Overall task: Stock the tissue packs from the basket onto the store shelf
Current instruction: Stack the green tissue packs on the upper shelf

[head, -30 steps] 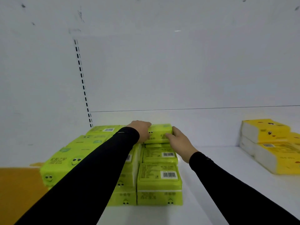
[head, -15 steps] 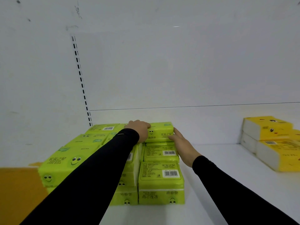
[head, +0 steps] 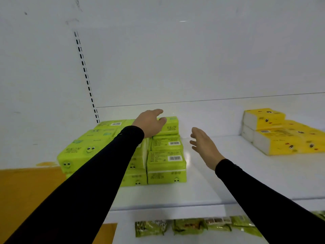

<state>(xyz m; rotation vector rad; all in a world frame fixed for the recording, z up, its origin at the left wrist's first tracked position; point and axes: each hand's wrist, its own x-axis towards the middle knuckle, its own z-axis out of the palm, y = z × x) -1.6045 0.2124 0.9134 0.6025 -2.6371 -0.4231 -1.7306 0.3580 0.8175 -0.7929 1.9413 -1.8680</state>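
Several lime-green tissue packs (head: 166, 162) are stacked on the white shelf (head: 228, 182) against its left side. The rearmost top green pack (head: 170, 126) lies on the stack by the back wall. My left hand (head: 151, 123) rests on that pack's left end with loosely extended fingers. My right hand (head: 204, 147) hovers open to the right of the stack, holding nothing and touching no pack. The basket is out of view.
Yellow tissue packs (head: 279, 136) are piled at the shelf's right. A lower shelf holds green snack packets (head: 190, 226). An orange wall panel (head: 26, 191) lies to the left. A slotted upright (head: 86, 76) runs up the back wall.
My right hand has let go of the top green pack and pulled back to the right. My left hand's fingers have loosened on the pack. The camera has tilted down, revealing the lower shelf.
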